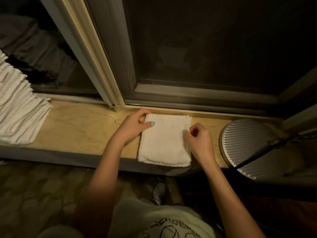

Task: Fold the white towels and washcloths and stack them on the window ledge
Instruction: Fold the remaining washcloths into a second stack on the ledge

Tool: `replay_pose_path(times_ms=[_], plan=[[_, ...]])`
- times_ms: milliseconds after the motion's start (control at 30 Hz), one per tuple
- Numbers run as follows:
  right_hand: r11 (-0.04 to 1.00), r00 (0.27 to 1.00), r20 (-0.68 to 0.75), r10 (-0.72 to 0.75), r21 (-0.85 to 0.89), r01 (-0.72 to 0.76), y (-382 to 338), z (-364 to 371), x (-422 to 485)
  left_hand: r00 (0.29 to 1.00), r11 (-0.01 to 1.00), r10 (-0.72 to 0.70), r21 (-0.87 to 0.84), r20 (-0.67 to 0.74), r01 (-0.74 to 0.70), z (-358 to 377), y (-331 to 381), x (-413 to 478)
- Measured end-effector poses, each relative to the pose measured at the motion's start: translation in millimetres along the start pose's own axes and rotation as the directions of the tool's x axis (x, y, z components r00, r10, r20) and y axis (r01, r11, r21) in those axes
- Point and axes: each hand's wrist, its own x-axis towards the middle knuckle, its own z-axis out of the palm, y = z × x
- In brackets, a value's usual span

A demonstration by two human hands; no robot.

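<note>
Washcloth point(164, 143), white and folded to a neat rectangle, lies flat on the window ledge point(77, 127) between the two hands. The left hand point(133, 125) grips its far left corner, thumb laid on top and fingers curled around the corner's edge. The right hand point(199, 141) sits at the cloth's right edge with its fingers curled in and thumb tip on the fabric; it seems to pinch that edge, though the dim light blurs the grip. Well out past the left hand lies ruffled white fabric point(18, 110). Just beyond the right hand rests a round ribbed disc point(248, 145), crossed by a black cord point(267, 148).
</note>
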Motion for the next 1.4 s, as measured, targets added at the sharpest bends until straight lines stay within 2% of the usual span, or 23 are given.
replay_pose_path(times_ms=[167, 267, 367, 533, 600, 667, 767, 867, 933, 1000, 1067, 1133, 1233, 1300, 1400], plan=[[0.998, 0.998, -0.015, 0.058, 0.018, -0.057, -1, 2, -2, 0.998, 0.999, 0.033, 0.024, 0.058, -0.035, -8, 1, 8], [0.993, 0.997, -0.039, 0.059, -0.103, -0.063, -1, 7, -9, 0.99, 0.999, 0.025, -0.041, 0.138, -0.019, -10, 3, -1], [0.981, 0.995, -0.07, 0.066, -0.18, -0.078, 2, 13, -19, 0.972, 0.99, 0.075, -0.131, 0.221, -0.046, -7, 1, -13], [0.981, 0.993, -0.011, 0.118, -0.152, -0.119, -2, 15, -32, 0.957, 0.991, 0.102, -0.112, 0.271, -0.074, 6, -3, -36], [0.985, 0.987, 0.013, 0.161, -0.057, -0.16, -4, 12, -36, 0.967, 0.99, 0.113, -0.113, 0.227, -0.089, 9, -1, -46], [0.984, 0.984, 0.028, 0.175, 0.039, -0.176, -3, 7, -42, 0.974, 0.97, 0.137, -0.225, 0.178, -0.095, 11, 0, -57], [0.98, 0.987, 0.065, 0.147, 0.122, -0.154, -3, 2, -61, 0.976, 0.911, 0.184, -0.394, 0.118, -0.124, 10, 6, -79], [0.952, 0.991, 0.092, 0.101, 0.28, -0.123, 0, 3, -87, 0.976, 0.869, 0.217, -0.457, 0.008, -0.19, 5, 17, -98], [0.874, 0.99, 0.117, 0.078, 0.47, -0.125, -1, 3, -100, 0.97, 0.865, 0.217, -0.44, -0.106, -0.242, 0, 25, -108], [0.721, 0.99, 0.14, 0.035, 0.682, -0.122, -6, 2, -109, 0.96, 0.87, 0.189, -0.418, -0.208, -0.262, -7, 32, -117], [0.565, 0.988, 0.154, -0.032, 0.818, -0.109, -16, 3, -116, 0.951, 0.856, 0.158, -0.443, -0.267, -0.266, -12, 37, -128], [0.515, 0.988, 0.114, -0.1, 0.856, -0.046, -32, 8, -124, 0.93, 0.831, 0.172, -0.46, -0.326, -0.315, -15, 42, -142], [0.589, 0.98, -0.018, -0.196, 0.798, 0.132, -60, 21, -136, 0.891, 0.819, 0.166, -0.443, -0.423, -0.364, -22, 42, -162], [0.635, 0.966, -0.07, -0.249, 0.741, 0.218, -77, 27, -140, 0.888, 0.784, 0.109, -0.511, -0.447, -0.353, -36, 33, -172], [0.692, 0.94, -0.039, -0.339, 0.666, 0.278, -102, 29, -141, 0.913, 0.661, 0.025, -0.678, -0.408, -0.321, -70, 13, -190]])
